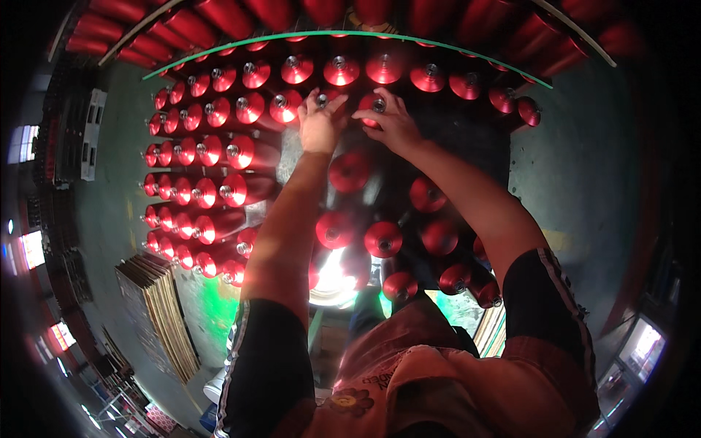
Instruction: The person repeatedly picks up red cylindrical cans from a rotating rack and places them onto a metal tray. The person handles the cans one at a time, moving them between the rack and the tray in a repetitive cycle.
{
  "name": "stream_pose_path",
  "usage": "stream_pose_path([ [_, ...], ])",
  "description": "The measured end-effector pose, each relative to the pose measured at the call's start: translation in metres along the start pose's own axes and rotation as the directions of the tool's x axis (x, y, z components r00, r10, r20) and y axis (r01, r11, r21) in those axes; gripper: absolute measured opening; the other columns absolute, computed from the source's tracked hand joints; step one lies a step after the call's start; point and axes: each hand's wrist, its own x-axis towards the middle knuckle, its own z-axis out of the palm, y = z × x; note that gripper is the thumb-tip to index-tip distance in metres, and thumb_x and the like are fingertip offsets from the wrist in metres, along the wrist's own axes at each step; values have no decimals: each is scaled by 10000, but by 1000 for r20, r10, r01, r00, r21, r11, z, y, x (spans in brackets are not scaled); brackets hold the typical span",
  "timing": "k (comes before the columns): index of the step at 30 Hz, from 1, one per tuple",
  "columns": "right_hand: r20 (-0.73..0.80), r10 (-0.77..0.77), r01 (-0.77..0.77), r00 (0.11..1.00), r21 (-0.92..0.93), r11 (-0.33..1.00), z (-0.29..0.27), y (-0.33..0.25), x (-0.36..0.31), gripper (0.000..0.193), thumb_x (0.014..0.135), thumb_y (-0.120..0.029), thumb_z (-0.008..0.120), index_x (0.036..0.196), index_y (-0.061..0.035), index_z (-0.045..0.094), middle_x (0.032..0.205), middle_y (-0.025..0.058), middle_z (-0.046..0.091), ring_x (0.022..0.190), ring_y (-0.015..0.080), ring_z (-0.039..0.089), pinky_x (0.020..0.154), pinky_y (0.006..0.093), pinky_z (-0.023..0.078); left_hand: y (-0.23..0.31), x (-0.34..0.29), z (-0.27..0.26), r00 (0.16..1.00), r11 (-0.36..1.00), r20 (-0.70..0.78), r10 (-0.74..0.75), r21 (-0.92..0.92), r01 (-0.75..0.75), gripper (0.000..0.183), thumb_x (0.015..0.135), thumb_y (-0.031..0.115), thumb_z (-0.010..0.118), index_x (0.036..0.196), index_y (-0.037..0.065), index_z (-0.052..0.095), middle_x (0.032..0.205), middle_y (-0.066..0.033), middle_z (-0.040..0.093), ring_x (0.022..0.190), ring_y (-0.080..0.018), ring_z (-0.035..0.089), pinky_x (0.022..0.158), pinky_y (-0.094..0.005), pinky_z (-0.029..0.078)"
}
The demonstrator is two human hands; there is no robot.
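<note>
My left hand has its fingers curled round the top of a red metal cylinder with a narrow metal neck. Just to the right, my right hand has its thumb and fingers round the shoulder of a second red cylinder. Both cylinders stand upright at the near side of the far row, a small gap between them. Their lower bodies are hidden by my hands and shadow. Between my forearms stands another red cylinder, with more of them closer to me.
Dense rows of red cylinders stand on the left. A green bar curves across the far side, with more red cylinders lying beyond it. A stack of flat boards leans at lower left. Green floor lies to the right.
</note>
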Motion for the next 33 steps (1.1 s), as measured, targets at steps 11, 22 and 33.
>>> stream_pose_path([
  [11, -315, -24, 139, 949, 349, 927, -192, -68, -62, 380, 827, -99, 693, 1205, -98, 665, 1229, 92, 615, 1228, 237, 511, 1070, 335, 363, 3, -147, -224, 895, 779, -229, -384, -601, 180, 538, 869, 205, 701, 1361, 45, 552, 1408, -128, 498, 1251, -247, 512, 1012, -416, 460],
  [22, 550, -143, -507, 823, 595, -624, -13, -290, -259, 379, 1014, -310, 473, 1269, -38, 542, 1163, 87, 638, 1053, 187, 631, 924, 358, 518, -23, -495, -234, 495, -227, 357, -792, -925, 304, 632, 929, 426, 575, 1431, 76, 414, 1398, -191, 474, 1251, -362, 494, 925, -510, 542],
  [33, 608, -556, -631, 567, -113, -767, 125, -347, -292, 432, 988, -332, 506, 1193, 45, 552, 1188, 206, 620, 1073, 325, 625, 844, 421, 592, -107, -620, -106, 888, -952, 381, -257, -257, -166, 613, 933, 453, 565, 1347, 11, 467, 1362, -283, 447, 1235, -437, 453, 857, -488, 587],
])
